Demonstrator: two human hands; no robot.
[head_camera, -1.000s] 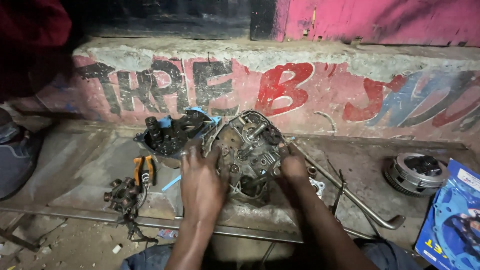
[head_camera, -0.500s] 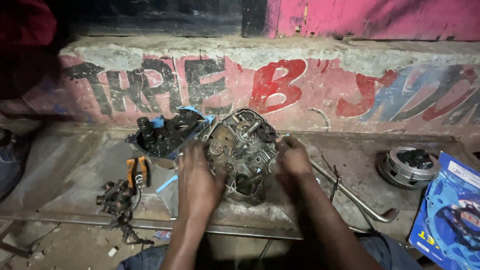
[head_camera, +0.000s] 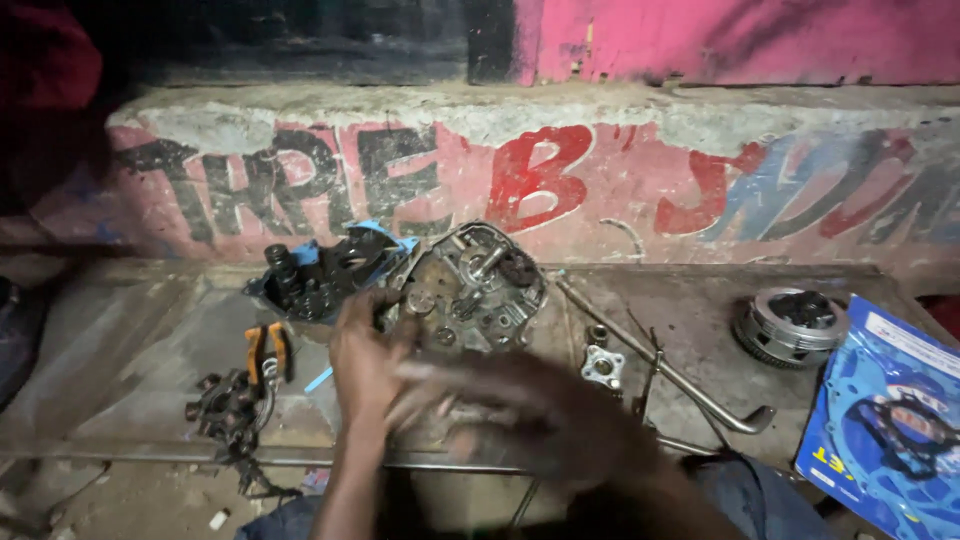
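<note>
Head cam, looking down at a metal work sheet (head_camera: 120, 360) laid on the ground against a painted concrete ledge (head_camera: 600, 170). Engine casing (head_camera: 475, 285) sits near centre of sheet toward the far edge, open side tilted up toward the person, prob. so its gears and shafts face the worker. Left hand (head_camera: 365, 365) rests on casing's near-left rim, fingers curled over the edge and gripping it, apparently to steady it. Right hand (head_camera: 500, 400) is motion-blurred, passing in front of casing's near side; finger state cannot be told, nothing seen in it. Dark engine part w/ blue gasket (head_camera: 320, 275) touches casing's left side. Orange-handled pliers (head_camera: 268, 350) and a small parts cluster (head_camera: 225, 405) lie near sheet's left-front. Bent steel lever (head_camera: 665, 370) and small flange (head_camera: 603, 366) lie right of casing. Clutch drum (head_camera: 790, 325) sits at far right; blue gasket pack (head_camera: 890, 420) at right-front corner.
</note>
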